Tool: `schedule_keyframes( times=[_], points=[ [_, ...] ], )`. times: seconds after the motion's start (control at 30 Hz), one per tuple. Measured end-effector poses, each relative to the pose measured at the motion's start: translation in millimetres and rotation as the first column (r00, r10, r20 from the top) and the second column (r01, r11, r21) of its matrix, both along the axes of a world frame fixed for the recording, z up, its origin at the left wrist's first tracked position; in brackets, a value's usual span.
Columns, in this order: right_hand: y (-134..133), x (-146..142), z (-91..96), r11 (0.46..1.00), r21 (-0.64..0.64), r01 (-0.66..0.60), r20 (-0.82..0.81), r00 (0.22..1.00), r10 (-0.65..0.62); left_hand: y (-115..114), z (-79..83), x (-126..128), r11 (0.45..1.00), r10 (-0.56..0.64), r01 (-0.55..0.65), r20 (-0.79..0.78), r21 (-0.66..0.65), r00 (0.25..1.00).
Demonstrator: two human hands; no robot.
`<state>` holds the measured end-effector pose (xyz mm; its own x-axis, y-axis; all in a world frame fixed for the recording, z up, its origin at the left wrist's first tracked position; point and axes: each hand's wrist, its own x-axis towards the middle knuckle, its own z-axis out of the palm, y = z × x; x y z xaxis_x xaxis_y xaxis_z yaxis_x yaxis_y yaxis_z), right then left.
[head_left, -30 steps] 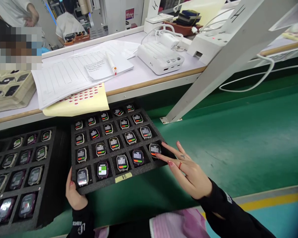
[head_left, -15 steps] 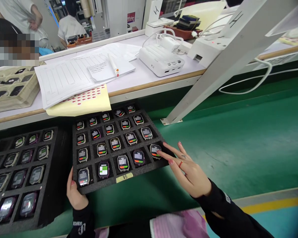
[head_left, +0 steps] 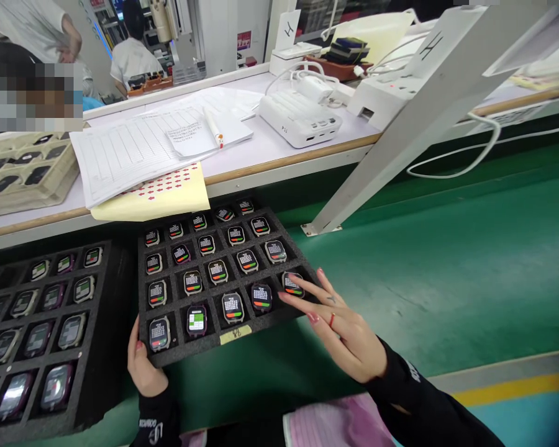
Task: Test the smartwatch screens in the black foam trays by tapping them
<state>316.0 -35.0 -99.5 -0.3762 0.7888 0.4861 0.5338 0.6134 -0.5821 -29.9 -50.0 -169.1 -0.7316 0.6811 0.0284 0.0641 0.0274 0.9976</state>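
A dark grey foam tray (head_left: 189, 349) sits tilted just below the bench edge, with several lit smartwatch bodies in its square pockets. My left hand (head_left: 146, 370) is closed around its front left corner, thumb on the front and fingers along the side. Over the front right corner, my right hand (head_left: 349, 335) has its fingers spread. One fingertip covers part of the corner watch (head_left: 294, 284); whether it touches the screen I cannot tell. Most screens show white text above an orange and green bar. A purple-cased watch (head_left: 196, 321) in the front row has a green and white screen.
Left of the tray stands a black foam stack (head_left: 93, 335) of more watches. On the bench lie papers (head_left: 125, 149), a marker (head_left: 213, 127), a white charging unit (head_left: 300, 121) and a beige tray (head_left: 51, 186). A slanted white post (head_left: 377, 149) rises at right. People are behind the bench.
My right hand has shifted slightly left, its fingers reaching further over the front right pockets. The left hand keeps its hold on the tray. The view has moved a little.
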Motion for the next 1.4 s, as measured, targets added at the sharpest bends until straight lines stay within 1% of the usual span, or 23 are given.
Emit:
schedule_keyframes(
  times=[0.1,0.17,0.27,0.4,0.67,0.8,0.97,1.03,1.13,1.27,1.4],
  points=[
    [-0.9,-11.7,0.6,0.998,-0.033,-0.047,0.003,0.999,0.047,0.1,0.5,0.3,1.000,-0.004,0.004,0.030,0.007,1.000],
    [-0.7,-17.7,-0.4,0.995,-0.056,-0.077,0.036,0.996,0.080,-0.2,-0.4,-0.2,1.000,-0.012,0.012,0.036,0.011,0.999],
    [0.4,-21.2,-1.9,0.993,-0.086,-0.086,0.088,0.992,0.094,-0.5,-2.2,-1.4,1.000,-0.022,0.022,0.014,0.011,1.000],
    [1.3,-17.3,-1.6,0.996,-0.074,-0.049,0.074,0.996,0.054,0.3,-1.8,-1.5,1.000,0.009,-0.008,0.036,-0.018,0.999],
    [1.2,-10.4,-5.3,0.999,-0.043,-0.003,0.031,1.000,0.005,-0.9,-0.9,-1.2,0.999,-0.011,0.011,0.002,-0.038,1.000],
    [4.8,-14.7,-8.1,1.000,0.001,0.004,0.015,1.000,-0.004,-1.5,-2.4,-2.3,0.999,-0.019,0.018,-0.021,-0.034,1.000],
    [16.3,-23.4,-8.6,0.994,0.008,0.109,0.047,0.993,-0.109,-2.4,-4.1,-3.7,0.999,-0.017,0.015,-0.036,-0.045,0.999],
    [21.5,-26.7,-7.6,0.992,0.024,0.124,0.072,0.989,-0.125,-2.8,-5.1,-4.4,0.999,-0.013,0.011,-0.031,-0.041,0.999],
    [25.4,-33.2,-3.9,0.995,0.035,0.088,0.076,0.993,-0.091,-3.9,-6.6,-5.1,0.999,-0.032,0.031,-0.042,-0.024,0.999],
    [19.6,-48.1,-0.8,1.000,0.013,-0.017,0.017,1.000,0.017,-6.4,-6.8,-3.9,0.997,-0.079,0.079,-0.064,0.006,0.995],
    [9.7,-61.8,-4.9,0.993,-0.007,-0.122,-0.052,0.991,0.121,-9.9,0.1,-3.3,0.992,-0.126,0.124,-0.053,-0.033,0.991]
  ],
)
